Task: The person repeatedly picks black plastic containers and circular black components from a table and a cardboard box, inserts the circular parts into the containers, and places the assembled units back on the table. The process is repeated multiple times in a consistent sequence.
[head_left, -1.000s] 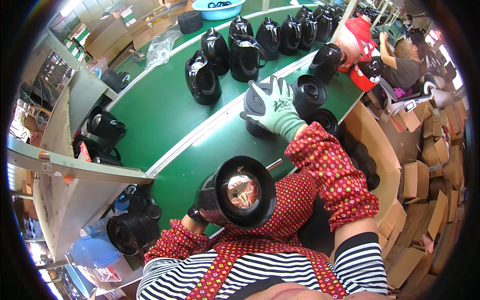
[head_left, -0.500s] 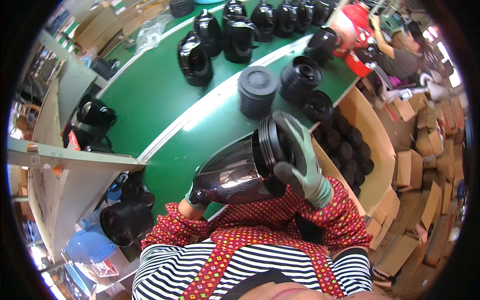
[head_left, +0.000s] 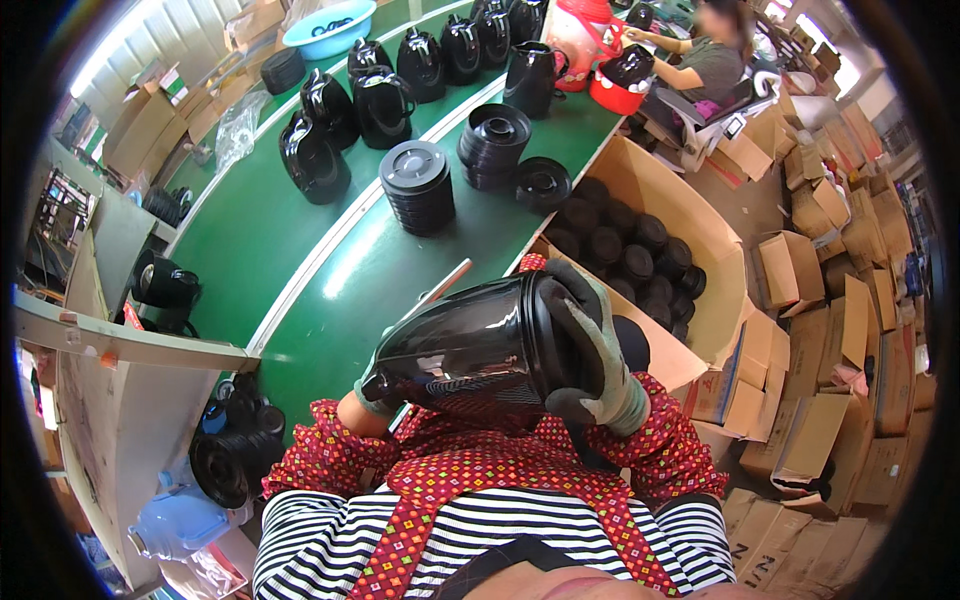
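A glossy black jug body (head_left: 455, 345) lies on its side in front of my chest, its wide end to the right. My left hand (head_left: 372, 380), gloved in grey-green, is closed around the narrow end by the spout; the jug hides most of its fingers. At the wide end a black ribbed ring-shaped part (head_left: 537, 335) sits against the rim. My right gloved hand (head_left: 606, 375) grips this part, fingers over the top and thumb below. Farther off on the green table stand a stack of black round lids (head_left: 417, 190) and a stack of black rings (head_left: 493, 145).
Several black jugs (head_left: 383, 110) stand along the far table. A carton (head_left: 715, 255) of black round parts is at the right edge, with many cardboard boxes (head_left: 825, 400) beyond. A white shelf frame (head_left: 130, 335) is at left. A co-worker (head_left: 705, 65) sits at the far right.
The ribbed part, its ridges showing more before, now sits closer against the jug's rim, with my right hand wrapped further over it. The whole view has shifted, showing more of the far table.
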{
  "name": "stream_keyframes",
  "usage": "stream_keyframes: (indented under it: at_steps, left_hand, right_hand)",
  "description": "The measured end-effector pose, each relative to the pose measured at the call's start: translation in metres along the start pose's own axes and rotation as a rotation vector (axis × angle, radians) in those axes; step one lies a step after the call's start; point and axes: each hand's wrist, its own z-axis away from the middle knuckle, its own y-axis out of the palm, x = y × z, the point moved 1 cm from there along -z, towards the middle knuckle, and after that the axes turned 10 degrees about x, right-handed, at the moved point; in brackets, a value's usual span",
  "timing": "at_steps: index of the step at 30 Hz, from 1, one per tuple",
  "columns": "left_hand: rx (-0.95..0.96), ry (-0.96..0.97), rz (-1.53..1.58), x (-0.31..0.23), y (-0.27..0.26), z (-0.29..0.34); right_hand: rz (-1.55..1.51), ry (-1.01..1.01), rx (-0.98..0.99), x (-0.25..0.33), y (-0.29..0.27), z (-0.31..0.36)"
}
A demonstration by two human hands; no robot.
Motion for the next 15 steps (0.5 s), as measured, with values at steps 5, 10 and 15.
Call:
stream_keyframes:
  at_steps: [5,10,15]
  left_hand:
    - [-0.357,0.31,-1.072,-0.05,-0.005,-0.004]
    - [-0.394,0.376,-1.029,-0.073,0.004,-0.005]
    - [-0.131,0.21,-0.322,-0.053,-0.001,-0.015]
  right_hand:
    - [-0.537,0.429,-0.238,-0.005,0.011,0.015]
    - [-1.033,0.675,0.108,0.002,-0.023,0.02]
    - [-0.334,0.049,-0.043,0.009,-0.024,0.025]
